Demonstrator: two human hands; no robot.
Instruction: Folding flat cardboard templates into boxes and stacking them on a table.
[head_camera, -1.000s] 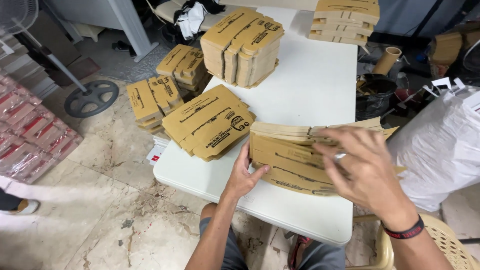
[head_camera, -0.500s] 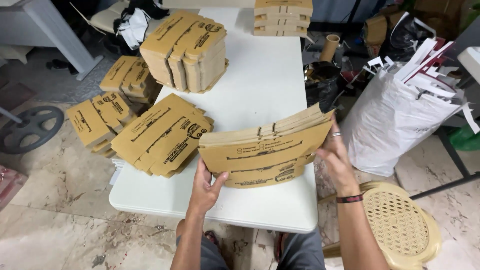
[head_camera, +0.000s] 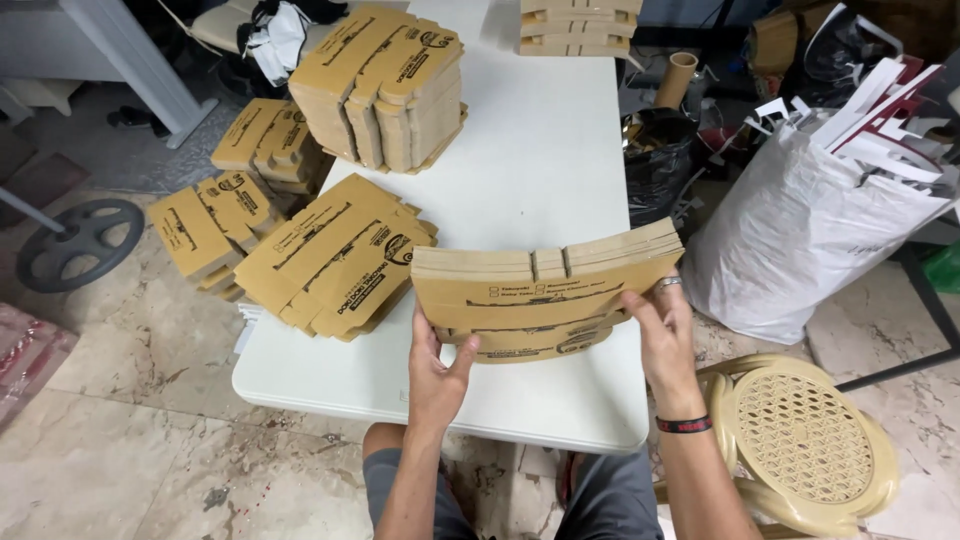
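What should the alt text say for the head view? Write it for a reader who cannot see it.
Two bare hands, left hand and right hand, hold a stack of flat brown cardboard sheets on edge above a white table. More stacks of the same cardboard lie on the table and the floor; a full white bag and a tan plastic stool stand at right.

White rectangular folding table (head_camera: 540, 170) on mottled marble floor (head_camera: 130, 440). Fanned heap of flat brown cardboard blanks (head_camera: 335, 255) on the table just beyond and outward of the left hand (head_camera: 437, 375); taller block of blanks (head_camera: 385, 85) well beyond it, and a third pile (head_camera: 580, 25) at the far end, ahead of the right hand (head_camera: 667, 335). Two low stacks of blanks (head_camera: 230, 195) on the floor, far outward of the left hand.
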